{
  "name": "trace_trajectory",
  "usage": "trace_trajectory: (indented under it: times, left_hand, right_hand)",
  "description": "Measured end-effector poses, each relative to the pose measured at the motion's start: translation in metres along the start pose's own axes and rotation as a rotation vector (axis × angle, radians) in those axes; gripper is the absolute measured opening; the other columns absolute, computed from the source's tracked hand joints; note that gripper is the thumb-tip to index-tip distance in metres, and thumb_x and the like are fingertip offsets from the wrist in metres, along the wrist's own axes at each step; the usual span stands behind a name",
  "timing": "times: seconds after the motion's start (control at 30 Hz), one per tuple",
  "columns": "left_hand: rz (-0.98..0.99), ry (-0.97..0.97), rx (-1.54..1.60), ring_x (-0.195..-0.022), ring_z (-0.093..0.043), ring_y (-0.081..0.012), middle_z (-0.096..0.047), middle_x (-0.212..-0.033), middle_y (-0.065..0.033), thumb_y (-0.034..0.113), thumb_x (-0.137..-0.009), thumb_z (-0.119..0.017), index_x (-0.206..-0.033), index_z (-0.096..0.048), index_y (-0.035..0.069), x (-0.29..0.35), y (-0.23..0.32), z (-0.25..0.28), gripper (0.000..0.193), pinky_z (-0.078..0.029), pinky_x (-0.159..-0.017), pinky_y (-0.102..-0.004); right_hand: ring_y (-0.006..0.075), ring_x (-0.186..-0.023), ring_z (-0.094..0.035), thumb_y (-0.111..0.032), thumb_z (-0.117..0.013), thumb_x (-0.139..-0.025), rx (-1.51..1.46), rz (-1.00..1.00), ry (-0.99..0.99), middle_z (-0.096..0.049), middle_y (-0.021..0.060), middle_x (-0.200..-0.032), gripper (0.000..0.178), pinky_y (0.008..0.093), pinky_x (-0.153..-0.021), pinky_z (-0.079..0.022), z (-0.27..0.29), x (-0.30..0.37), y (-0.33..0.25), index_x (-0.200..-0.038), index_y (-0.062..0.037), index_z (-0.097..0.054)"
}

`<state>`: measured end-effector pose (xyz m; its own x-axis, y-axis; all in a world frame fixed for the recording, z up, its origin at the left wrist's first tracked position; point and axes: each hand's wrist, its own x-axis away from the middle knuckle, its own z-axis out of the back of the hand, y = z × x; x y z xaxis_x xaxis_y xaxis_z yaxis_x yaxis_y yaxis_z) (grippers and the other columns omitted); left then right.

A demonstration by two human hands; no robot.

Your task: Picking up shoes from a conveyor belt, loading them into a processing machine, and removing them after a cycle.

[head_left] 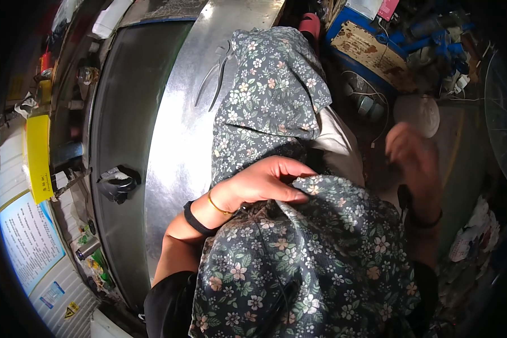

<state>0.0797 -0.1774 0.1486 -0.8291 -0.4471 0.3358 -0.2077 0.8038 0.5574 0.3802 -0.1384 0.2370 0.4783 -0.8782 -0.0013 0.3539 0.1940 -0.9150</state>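
A dark floral cloth with white, peach and green flowers spreads over my lap and front. My left hand is closed on its upper edge, thumb and fingers pinching a fold near the middle. More cloth of the same print lies bunched farther off, over the edge of the metal bench; a pale cloth shows beside it. Off to the right, my right hand is raised, apart from the floral cloth. Motion smears its fingers, which look bent; whether they hold anything is hidden.
Long-handled pliers lie on the shiny metal bench. Left of it runs a dark belt surface with a black bag-like bundle. A blue-framed machine, loose cables and a round whitish object occupy the far right.
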Motion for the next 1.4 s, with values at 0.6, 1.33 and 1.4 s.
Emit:
trace_trajectory:
  times: [0.6,1.33,1.4]
  left_hand:
    - [-0.166,0.234,-0.093,-0.083,-0.061,-0.0070,-0.064,-0.094,0.0007,-0.011,-0.079,-0.069,-0.116,-0.056,0.002,0.017,0.006,-0.010,0.041,-0.051,-0.076,-0.0200]
    - [-0.119,0.199,-0.097,-0.081,-0.057,-0.0042,-0.067,-0.091,-0.0007,0.002,-0.088,-0.067,-0.100,-0.068,-0.002,0.016,-0.001,-0.013,0.012,-0.045,-0.072,-0.0197]
    - [-0.116,0.206,-0.100,-0.082,-0.057,-0.0042,-0.067,-0.091,-0.0007,0.003,-0.088,-0.067,-0.100,-0.068,-0.002,0.015,0.000,-0.014,0.012,-0.046,-0.073,-0.0196]
  right_hand:
    - [0.0019,-0.071,-0.054,-0.003,-0.069,-0.086,-0.452,-0.273,-0.319,-0.060,-0.0018,-0.075,0.012,0.0201,-0.063,-0.044,-0.068,-0.021,0.024,-0.091,-0.0013,-0.058]
    - [0.0239,-0.077,-0.058,-0.016,-0.074,-0.076,0.233,0.393,-0.268,-0.056,0.0041,-0.080,0.016,0.0354,-0.070,-0.046,-0.075,-0.032,-0.003,-0.079,-0.0077,-0.060]
    - [0.0247,-0.078,-0.058,-0.016,-0.073,-0.077,0.246,0.375,-0.260,-0.055,0.0044,-0.081,0.017,0.0359,-0.070,-0.046,-0.077,-0.028,0.002,-0.080,-0.0080,-0.058]
